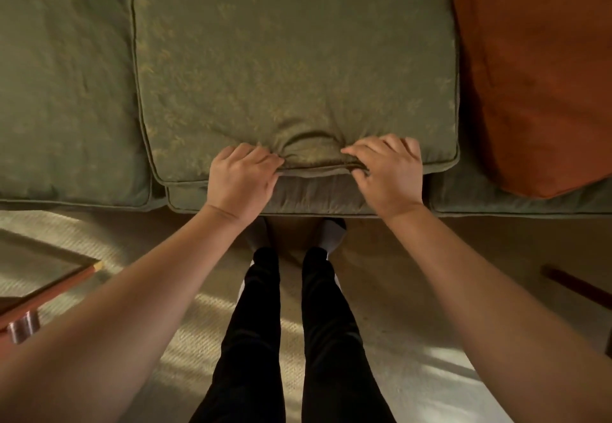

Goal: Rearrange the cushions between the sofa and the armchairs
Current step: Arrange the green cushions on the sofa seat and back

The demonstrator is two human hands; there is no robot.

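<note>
A large green patterned cushion point(291, 58) lies flat on the middle seat of the green sofa point(318, 199), its front edge bunched up. My left hand point(243, 181) and my right hand point(387, 174) both pinch that front edge, a hand's width apart. An orange-brown cushion point(536, 75) lies on the right seat, touching the green one's side. Another green seat cushion point(63, 91) fills the left of the sofa.
I stand close to the sofa's front on a pale woven rug point(178, 257), my legs and feet point(298, 306) below my hands. A wooden table corner point(49, 293) with a small metal object point(23, 326) sits at lower left. A dark wooden piece point(576, 285) lies at right.
</note>
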